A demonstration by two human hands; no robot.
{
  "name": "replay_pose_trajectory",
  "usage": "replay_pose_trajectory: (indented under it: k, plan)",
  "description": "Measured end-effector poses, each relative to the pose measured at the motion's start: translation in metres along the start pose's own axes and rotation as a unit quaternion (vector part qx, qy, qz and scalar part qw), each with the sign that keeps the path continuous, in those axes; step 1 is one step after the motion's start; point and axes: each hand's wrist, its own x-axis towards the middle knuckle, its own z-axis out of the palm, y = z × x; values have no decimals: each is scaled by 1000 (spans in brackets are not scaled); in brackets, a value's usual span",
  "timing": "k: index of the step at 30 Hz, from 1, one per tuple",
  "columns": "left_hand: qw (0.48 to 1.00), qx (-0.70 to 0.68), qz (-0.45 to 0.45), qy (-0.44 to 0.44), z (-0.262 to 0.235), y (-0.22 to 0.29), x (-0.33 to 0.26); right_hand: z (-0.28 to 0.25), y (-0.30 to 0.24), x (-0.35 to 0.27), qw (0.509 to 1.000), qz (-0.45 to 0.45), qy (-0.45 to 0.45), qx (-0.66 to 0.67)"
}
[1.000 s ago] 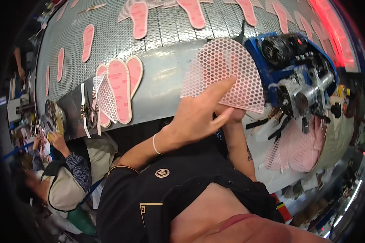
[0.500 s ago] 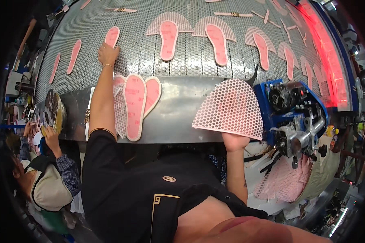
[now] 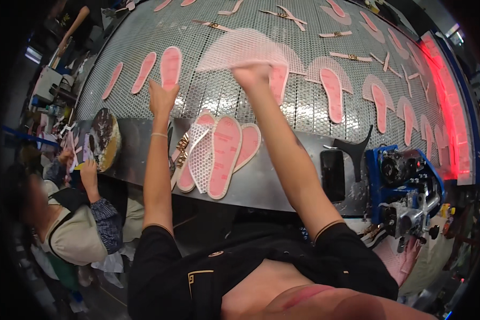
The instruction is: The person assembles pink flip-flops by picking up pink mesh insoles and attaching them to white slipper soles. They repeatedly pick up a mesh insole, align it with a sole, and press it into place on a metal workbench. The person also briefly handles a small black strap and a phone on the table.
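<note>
My left hand (image 3: 162,100) pinches the near end of a pink sole-shaped insole (image 3: 170,66) that lies on the metal mesh conveyor. To its right, my right hand (image 3: 253,76) grips the straight edge of a pale pink half-round mesh piece (image 3: 234,48), held over the conveyor; its fingertips are hidden. Partly behind that wrist lies another insole (image 3: 280,85) with a mesh piece (image 3: 292,57) at its far end. On the metal ledge close to me rest overlapping insoles (image 3: 226,154), a white-edged mesh piece (image 3: 200,168) and a strap with a gold-coloured ornament (image 3: 181,152).
More insoles (image 3: 332,95), mesh pieces and buckled straps (image 3: 351,56) lie along the conveyor (image 3: 197,101). A red-glowing unit (image 3: 442,106) spans its right end. A phone (image 3: 333,176) and a blue-framed machine (image 3: 405,184) stand right. A co-worker (image 3: 74,224) sits left, beside a round stained object (image 3: 105,140).
My right hand has carried the mesh piece from the ledge forward and left over the conveyor, uncovering the phone. My left hand stays at the insole. The whole view has shifted.
</note>
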Motion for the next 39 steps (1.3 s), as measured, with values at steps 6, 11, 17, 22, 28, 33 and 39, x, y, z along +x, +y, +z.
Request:
replay_pose_trajectory:
  k: [6, 11, 17, 22, 28, 33, 39]
  plan:
    - [1000, -10, -27, -9, -25, -23, -36, -46, 72, -84, 900, 140, 73, -405]
    - [995, -79, 11, -52, 25, 9, -6, -12, -25, -249, 814, 289, -96, -495]
    - [947, -16, 135, -292, 139, 50, 36, 31, -148, -402, 753, 188, -7, -631]
    - [925, -179, 279, -184, 64, 53, -9, 57, -229, -530, 701, 12, 138, -700]
    - [846, -381, 185, -323, 7, 167, -146, 10, -306, -676, 55, -294, 620, -725]
    - [844, -354, 228, -331, -15, 208, -204, -8, -329, -712, -40, -172, 647, -742]
    - [815, -388, 235, -360, -22, 244, -275, -2, -346, -719, 75, -151, 670, -723]
